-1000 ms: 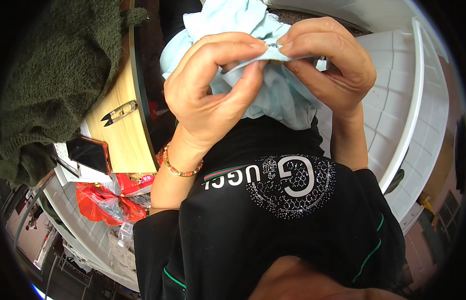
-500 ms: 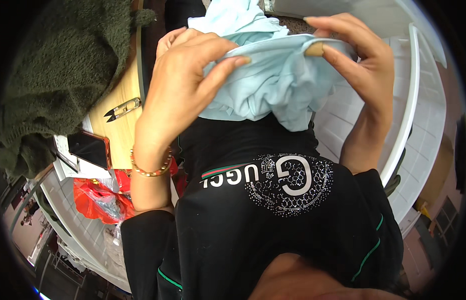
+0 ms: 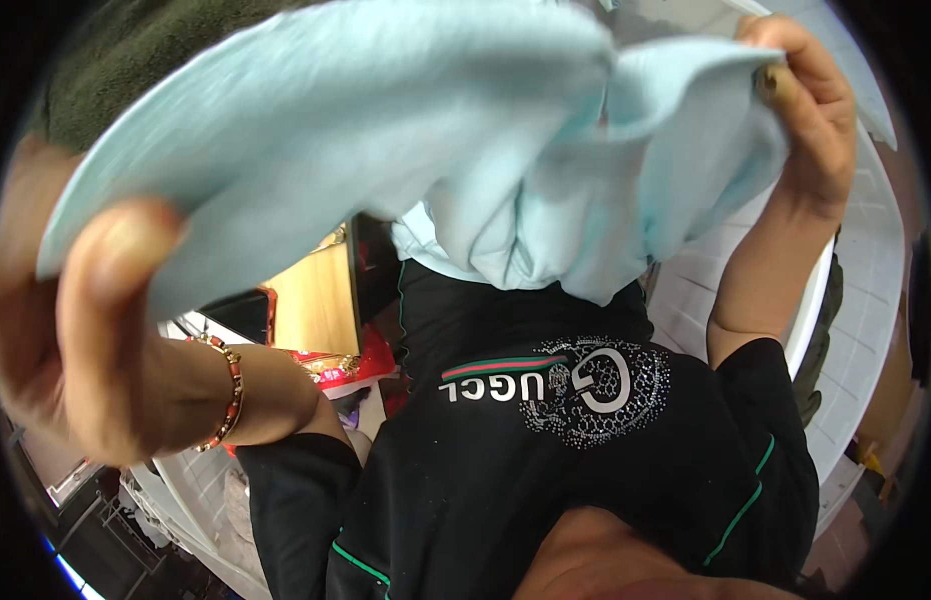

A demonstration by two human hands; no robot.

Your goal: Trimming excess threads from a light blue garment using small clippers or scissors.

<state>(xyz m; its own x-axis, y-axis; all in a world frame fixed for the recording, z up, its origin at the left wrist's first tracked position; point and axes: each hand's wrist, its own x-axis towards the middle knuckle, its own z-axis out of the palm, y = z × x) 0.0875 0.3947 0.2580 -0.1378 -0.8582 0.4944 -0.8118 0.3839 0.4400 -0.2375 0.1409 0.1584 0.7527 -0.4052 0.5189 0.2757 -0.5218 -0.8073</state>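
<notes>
head view: pale blue cloth (image 3: 385,130) held up close to the camera, stretched across the upper frame from left to right, blurred along its top edge. its middle sags in loose folds over the black top (image 3: 545,470) of the person, and the lowest fold hangs just above the sparkly emblem on the chest.

left hand (image 3: 75,320) at far left, very close to the lens and out of focus; fingers curled shut, thumb pressed on the cloth's lower left edge. beaded bracelet (image 3: 228,390) on that wrist.

right hand (image 3: 800,110) at upper right, raised, fingers closed around a bunched corner of the cloth, pinched tight.

around: dark green knit fabric (image 3: 95,80) behind the cloth at upper left. wooden board (image 3: 310,305) below the cloth, left of the torso, with a red plastic bag (image 3: 350,365) just beside its lower end. white slatted surface (image 3: 865,300) on the right, behind the right forearm.
</notes>
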